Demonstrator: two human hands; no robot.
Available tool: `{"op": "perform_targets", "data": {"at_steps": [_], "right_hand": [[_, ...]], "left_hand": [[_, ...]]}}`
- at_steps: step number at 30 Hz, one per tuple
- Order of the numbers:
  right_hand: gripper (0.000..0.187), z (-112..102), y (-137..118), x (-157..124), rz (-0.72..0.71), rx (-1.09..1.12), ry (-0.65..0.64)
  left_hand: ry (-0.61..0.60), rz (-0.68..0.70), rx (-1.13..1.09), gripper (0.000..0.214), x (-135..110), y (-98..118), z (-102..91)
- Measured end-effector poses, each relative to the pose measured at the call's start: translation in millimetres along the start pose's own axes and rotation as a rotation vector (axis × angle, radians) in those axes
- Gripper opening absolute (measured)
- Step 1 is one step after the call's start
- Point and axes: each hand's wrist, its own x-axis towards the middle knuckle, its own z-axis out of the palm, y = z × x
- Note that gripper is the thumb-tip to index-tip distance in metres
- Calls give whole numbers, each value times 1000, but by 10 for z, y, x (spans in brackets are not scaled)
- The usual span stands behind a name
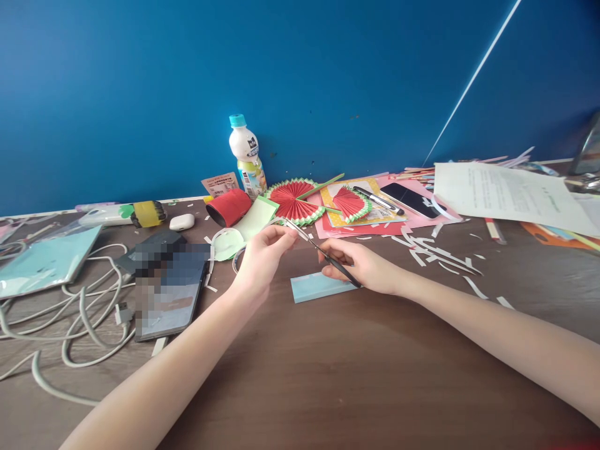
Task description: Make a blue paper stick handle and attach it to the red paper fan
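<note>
My right hand (363, 265) is closed round the black handles of a pair of scissors (319, 249), whose blades point up and left. My left hand (262, 253) pinches a thin pale paper strip (281, 224) near the blade tips; a curl of it hangs below the fingers. A light blue folded paper (317, 286) lies flat on the brown table (328, 375) just under my right hand. Behind the hands lie a round red and green paper fan (293, 201) and a half fan (351, 203).
A drink bottle (247, 156) stands by the blue wall. A red roll (229, 207), earbud case (181, 222), tablet (166, 290), white cables (70, 325) and a light blue case (44, 259) lie left. Paper scraps (435, 253), a phone (412, 199), a pen (377, 200) and printed sheets (510, 194) lie right.
</note>
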Motion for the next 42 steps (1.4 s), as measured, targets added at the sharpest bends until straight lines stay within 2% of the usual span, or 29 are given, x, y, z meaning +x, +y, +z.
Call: {"op": "perform_targets", "data": {"at_steps": [20,35,42], "right_hand": [[23,-25,44,12,8,64,-8],[27,-20,77,23,36,59,-6],[26,-28,90,22,33,82,-24]], "left_hand": [[-24,5,76,19,4,-6,-25],[-44,-19,-13,20,33,-40,-32],[-43,11,15,16,8,-23,-25]]}}
